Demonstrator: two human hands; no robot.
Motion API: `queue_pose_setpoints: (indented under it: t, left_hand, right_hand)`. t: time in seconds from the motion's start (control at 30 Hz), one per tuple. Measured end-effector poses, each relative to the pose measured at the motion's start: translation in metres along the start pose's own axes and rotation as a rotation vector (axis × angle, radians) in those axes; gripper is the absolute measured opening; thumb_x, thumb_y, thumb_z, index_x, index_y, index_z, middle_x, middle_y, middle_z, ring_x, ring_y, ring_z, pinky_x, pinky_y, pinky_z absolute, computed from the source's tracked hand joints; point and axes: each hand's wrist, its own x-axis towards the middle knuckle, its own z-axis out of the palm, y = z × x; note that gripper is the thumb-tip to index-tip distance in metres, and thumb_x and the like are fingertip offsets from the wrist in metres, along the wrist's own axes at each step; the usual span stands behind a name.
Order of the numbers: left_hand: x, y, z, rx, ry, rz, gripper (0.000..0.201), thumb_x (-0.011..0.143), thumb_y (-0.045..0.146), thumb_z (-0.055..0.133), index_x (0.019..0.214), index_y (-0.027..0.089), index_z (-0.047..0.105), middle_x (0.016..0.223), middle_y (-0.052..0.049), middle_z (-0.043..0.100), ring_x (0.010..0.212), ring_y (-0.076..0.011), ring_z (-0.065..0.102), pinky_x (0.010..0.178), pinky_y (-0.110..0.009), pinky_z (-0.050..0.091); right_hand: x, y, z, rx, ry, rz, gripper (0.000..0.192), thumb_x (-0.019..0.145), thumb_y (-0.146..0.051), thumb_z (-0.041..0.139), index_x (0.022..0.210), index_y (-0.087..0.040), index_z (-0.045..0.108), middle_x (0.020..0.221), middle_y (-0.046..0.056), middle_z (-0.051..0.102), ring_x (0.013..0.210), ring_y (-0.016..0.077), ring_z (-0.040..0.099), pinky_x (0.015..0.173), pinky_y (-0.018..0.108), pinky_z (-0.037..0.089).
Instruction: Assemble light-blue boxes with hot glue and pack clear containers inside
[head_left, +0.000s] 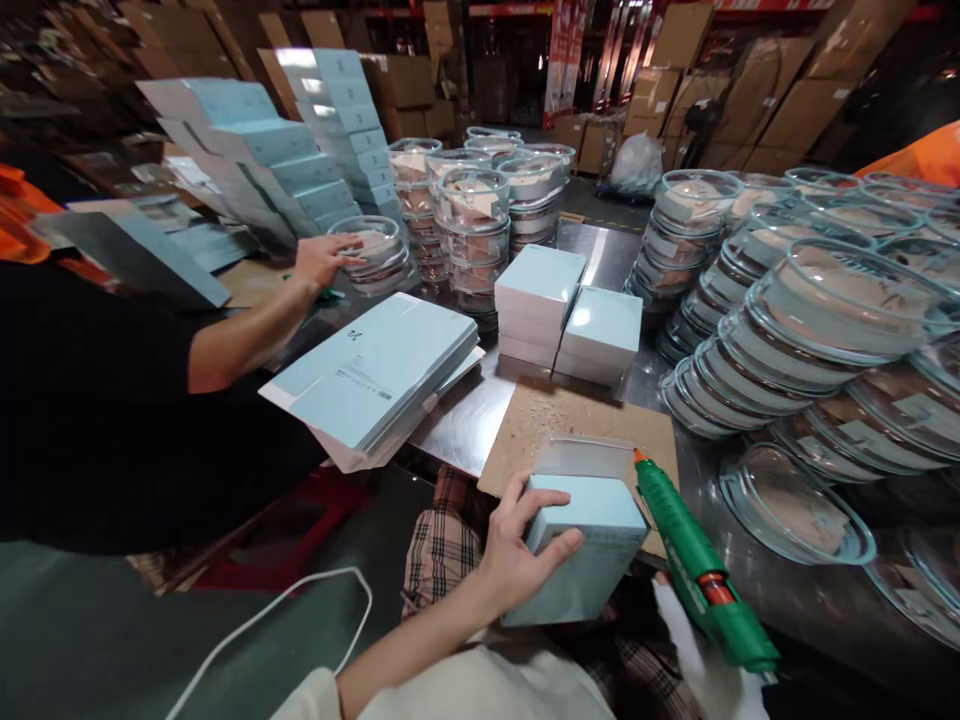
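A light blue box (pixel 581 545) is held at the near edge of the steel tabletop (pixel 795 590), over a sheet of brown cardboard (pixel 555 415) that lies on the metal. The left hand (pixel 517 550) is wrapped around the box's left side, thumb laid across its top face and fingers spread along the front. A clear flap stands open at the box's far end. Just to the right, a green glue gun (pixel 701 565) is seen with its orange tip close to the box's far right corner; the right hand is hidden behind the gun and a white cloth, so its grip cannot be told.

Two stacks of closed blue boxes (pixel 570 315) are set behind the cardboard, toward the middle of the tabletop. Stacked glass dishes (pixel 817 330) are crowded along the right edge, and more are piled at the far edge. At the left edge, a pile of flat blue cartons (pixel 375 375) is laid, and a co-worker's hand (pixel 322 260) is placed on a glass dish (pixel 375 255).
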Motion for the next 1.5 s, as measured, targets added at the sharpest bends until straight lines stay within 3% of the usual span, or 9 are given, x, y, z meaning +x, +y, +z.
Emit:
queue_pose_setpoints:
  t: [0.23, 0.33, 0.43, 0.53, 0.73, 0.9, 1.13, 1.33, 1.5]
  left_hand:
    - [-0.002, -0.003, -0.009, -0.103, -0.03, -0.028, 0.038, 0.09, 0.056, 0.076, 0.11, 0.024, 0.076, 0.119, -0.011, 0.064, 0.125, -0.0304, 0.059, 0.103, -0.04, 0.05]
    - [-0.003, -0.003, -0.009, -0.143, -0.029, -0.035, 0.04, 0.089, 0.057, 0.076, 0.109, 0.023, 0.075, 0.119, -0.01, 0.062, 0.12, -0.0292, 0.06, 0.1, -0.04, 0.051]
    - [-0.002, -0.003, -0.008, -0.17, -0.031, -0.046, 0.041, 0.089, 0.059, 0.077, 0.109, 0.023, 0.075, 0.119, -0.01, 0.06, 0.115, -0.028, 0.062, 0.098, -0.039, 0.052]
    - [0.001, -0.001, -0.006, -0.187, -0.084, -0.05, 0.043, 0.087, 0.061, 0.078, 0.107, 0.022, 0.076, 0.117, -0.01, 0.059, 0.114, -0.0277, 0.062, 0.099, -0.039, 0.051]
    - [0.002, -0.006, 0.006, -0.335, -0.177, -0.067, 0.049, 0.082, 0.065, 0.081, 0.1, 0.021, 0.071, 0.132, -0.014, 0.058, 0.132, -0.0346, 0.056, 0.111, -0.047, 0.045]
    - [0.007, -0.014, 0.011, -0.655, 0.027, -0.132, 0.067, 0.078, 0.065, 0.085, 0.121, 0.031, 0.047, 0.119, -0.008, 0.065, 0.119, -0.0279, 0.067, 0.103, -0.046, 0.054]
    - [0.017, -0.009, -0.005, -0.429, -0.086, 0.02, 0.046, 0.085, 0.065, 0.078, 0.087, 0.02, 0.069, 0.115, -0.012, 0.062, 0.122, -0.0321, 0.064, 0.111, -0.051, 0.049]
    - [0.02, 0.0, -0.009, -0.41, -0.137, 0.027, 0.044, 0.09, 0.063, 0.074, 0.084, 0.02, 0.07, 0.108, -0.011, 0.068, 0.117, -0.0298, 0.068, 0.114, -0.053, 0.048]
    - [0.028, -0.005, -0.012, -0.381, 0.197, -0.059, 0.039, 0.092, 0.06, 0.072, 0.091, 0.022, 0.067, 0.109, -0.009, 0.068, 0.119, -0.029, 0.068, 0.11, -0.047, 0.051]
  right_hand:
    - [0.067, -0.012, -0.006, 0.398, -0.148, 0.57, 0.059, 0.078, -0.071, 0.068, 0.094, -0.016, 0.079, 0.071, 0.007, 0.075, 0.051, 0.0183, 0.062, 0.047, 0.03, 0.052]
    - [0.091, -0.012, -0.023, 0.084, -0.167, 0.671, 0.062, 0.078, -0.078, 0.059, 0.07, -0.019, 0.075, 0.065, 0.013, 0.072, 0.053, 0.0244, 0.063, 0.053, 0.036, 0.052]
    - [0.095, -0.024, -0.04, -0.365, 0.001, 0.583, 0.05, 0.073, -0.072, 0.067, 0.069, -0.024, 0.077, 0.071, 0.014, 0.074, 0.069, 0.0318, 0.069, 0.063, 0.041, 0.052]
    - [0.088, -0.052, -0.03, -0.257, 0.104, 0.351, 0.056, 0.072, -0.068, 0.072, 0.108, -0.027, 0.082, 0.102, 0.011, 0.081, 0.098, 0.0346, 0.073, 0.084, 0.043, 0.056]
    - [0.086, -0.073, 0.016, 0.469, -0.219, 0.337, 0.064, 0.066, -0.062, 0.09, 0.113, -0.021, 0.077, 0.115, 0.011, 0.08, 0.103, 0.0297, 0.074, 0.09, 0.04, 0.061]
    - [0.078, -0.063, -0.004, 0.362, -0.465, -0.096, 0.079, 0.071, -0.091, 0.069, 0.11, -0.023, 0.079, 0.134, 0.016, 0.072, 0.124, 0.035, 0.069, 0.101, 0.045, 0.059]
    - [0.073, -0.085, -0.006, 0.036, -0.452, -0.581, 0.031, 0.095, -0.025, 0.07, 0.125, -0.032, 0.072, 0.132, 0.009, 0.067, 0.124, 0.0213, 0.067, 0.106, 0.037, 0.057]
    - [0.07, -0.07, 0.002, 0.075, -0.45, -0.536, 0.03, 0.097, -0.026, 0.07, 0.125, -0.036, 0.071, 0.143, 0.006, 0.061, 0.13, 0.0214, 0.065, 0.111, 0.037, 0.055]
    - [0.021, -0.04, 0.043, 0.36, -0.244, -0.103, 0.1, 0.087, -0.07, 0.072, 0.164, -0.032, 0.02, 0.162, 0.022, 0.04, 0.131, 0.0329, 0.066, 0.093, 0.044, 0.065]
